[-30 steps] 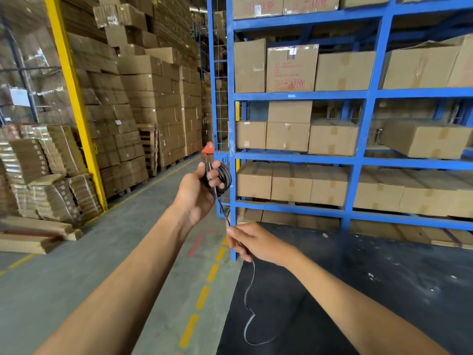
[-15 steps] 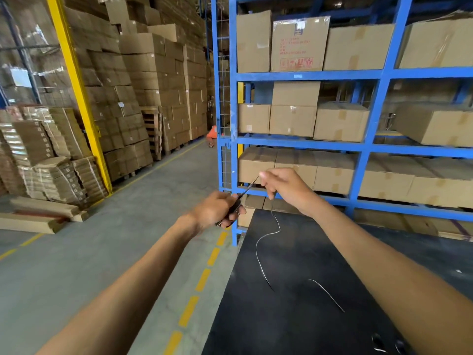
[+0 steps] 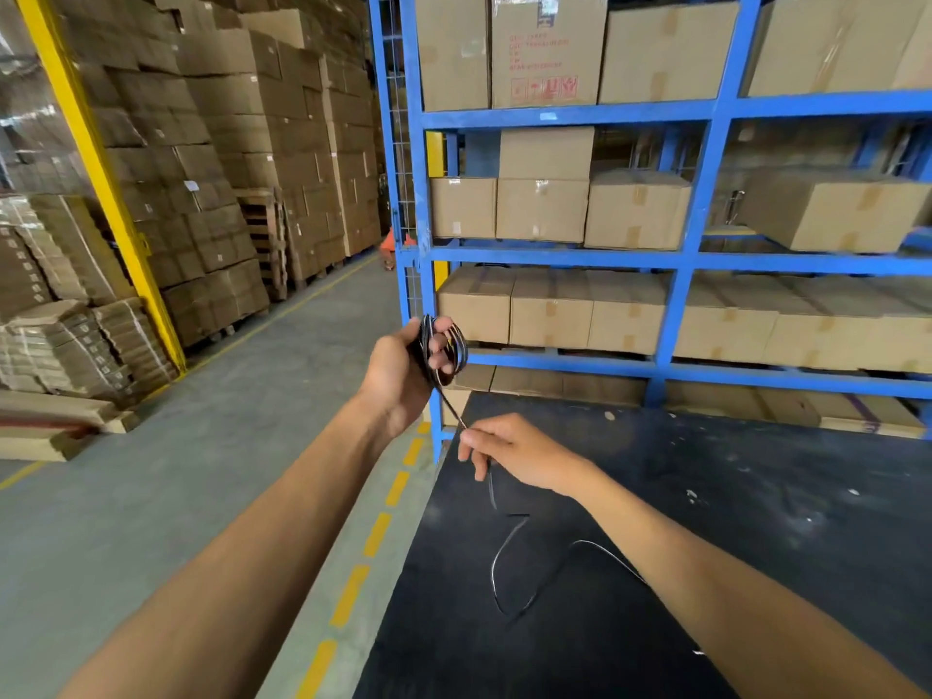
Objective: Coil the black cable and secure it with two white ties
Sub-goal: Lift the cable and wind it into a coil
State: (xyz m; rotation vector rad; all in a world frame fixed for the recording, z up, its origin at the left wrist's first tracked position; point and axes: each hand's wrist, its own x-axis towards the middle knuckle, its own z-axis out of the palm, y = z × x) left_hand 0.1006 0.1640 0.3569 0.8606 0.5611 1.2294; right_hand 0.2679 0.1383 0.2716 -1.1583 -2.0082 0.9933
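My left hand [image 3: 403, 368] is raised in front of the blue shelving rack [image 3: 676, 264], fingers closed around the coiled loops of the black cable [image 3: 444, 345], which stand out past my fingertips. From that bundle one taut strand runs down and to the right into my right hand [image 3: 509, 454], where thumb and fingertips pinch it. Below that hand the loose tail [image 3: 504, 572] drops onto the black tabletop [image 3: 756, 522], lies in one slack curve, and runs under my right forearm. I judge I am in the middle of the coiling step, with only a short length left to wind. Next I need to bring the pinched strand up and around the bundle, matching the size of the loops already there. I can see no white ties in view, so tying comes later.
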